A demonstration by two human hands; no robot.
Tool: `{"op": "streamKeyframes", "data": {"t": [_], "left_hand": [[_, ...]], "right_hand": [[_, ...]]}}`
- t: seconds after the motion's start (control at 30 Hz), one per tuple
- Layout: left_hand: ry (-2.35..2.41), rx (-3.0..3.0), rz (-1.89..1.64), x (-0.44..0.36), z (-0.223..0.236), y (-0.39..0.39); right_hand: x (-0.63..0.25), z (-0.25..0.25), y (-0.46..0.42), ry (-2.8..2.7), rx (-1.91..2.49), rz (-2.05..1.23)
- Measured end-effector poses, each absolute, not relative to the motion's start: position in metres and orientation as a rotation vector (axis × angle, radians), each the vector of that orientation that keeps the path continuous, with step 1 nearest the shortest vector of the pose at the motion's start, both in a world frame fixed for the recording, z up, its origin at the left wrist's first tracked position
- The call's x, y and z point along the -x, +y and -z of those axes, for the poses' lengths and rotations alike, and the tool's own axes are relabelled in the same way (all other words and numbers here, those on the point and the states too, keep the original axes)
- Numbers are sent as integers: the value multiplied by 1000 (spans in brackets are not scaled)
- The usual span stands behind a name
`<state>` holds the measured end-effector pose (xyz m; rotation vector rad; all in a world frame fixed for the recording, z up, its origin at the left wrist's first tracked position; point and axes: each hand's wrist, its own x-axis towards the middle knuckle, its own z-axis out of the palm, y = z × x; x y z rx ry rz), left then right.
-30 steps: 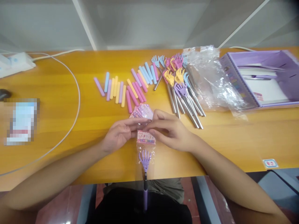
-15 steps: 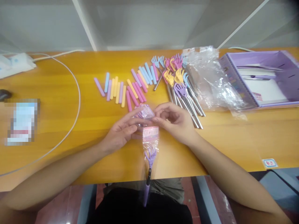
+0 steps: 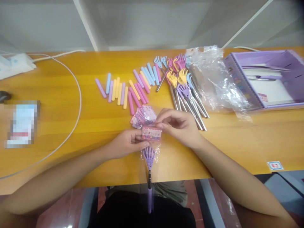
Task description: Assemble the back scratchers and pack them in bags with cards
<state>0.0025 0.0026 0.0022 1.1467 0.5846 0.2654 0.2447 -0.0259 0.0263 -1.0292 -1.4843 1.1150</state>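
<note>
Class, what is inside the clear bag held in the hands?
A purple hand-shaped scratcher shows through the bag. Whatever lies behind the printed card cannot be seen, and the left hand covers a little more.

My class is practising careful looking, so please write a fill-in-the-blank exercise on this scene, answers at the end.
The scratcher in the clear bag has a ____ head.
Most coloured tubes lie to the ____ of the scratcher heap.
Crumpled plastic lies ____ that heap on one side and the open box on the other.
The hand at the printed card's upper right corner is the person's ____ one.
Missing words: purple; left; between; right.
</note>
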Motion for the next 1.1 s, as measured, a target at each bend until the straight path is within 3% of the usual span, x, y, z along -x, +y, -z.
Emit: {"op": "streamKeyframes", "data": {"t": [0.33,0.63,0.9,1.1], "left_hand": [[568,-1163,-289,-2,1,3],[561,-1146,-278,-1,0,2],[579,-1199,-239,0,2,4],[565,-1313,-235,0,1,2]], "right_hand": [[-250,-32,-28,-1765,821,-1136],[-245,-29,-26,-1691,1093,-1041],[-240,-31,-28,-1696,999,-1311],[-240,-29,-30,-1761,1022,-1299]]}}
